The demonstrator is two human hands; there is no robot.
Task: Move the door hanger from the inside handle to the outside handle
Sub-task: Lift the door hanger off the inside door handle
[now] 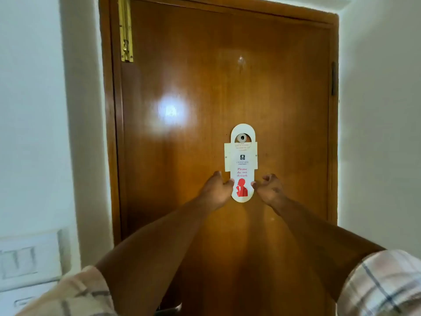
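A white door hanger (242,165) with red "Please do not disturb" text and a red figure hangs flat against the brown wooden door (205,99). Its round top opening sits over a small round fitting (242,138) on the door. A pale card lies behind its middle. My left hand (216,190) touches the hanger's lower left edge with thumb and fingertips. My right hand (270,189) touches its lower right edge, fingers curled. Both hands pinch the hanger's lower part from either side. No door handle is in view.
A brass bolt latch (126,30) runs down the door's upper left edge. A dark hinge (334,78) sits on the right frame. White walls flank the door; a white switch plate (25,261) is on the left wall, low.
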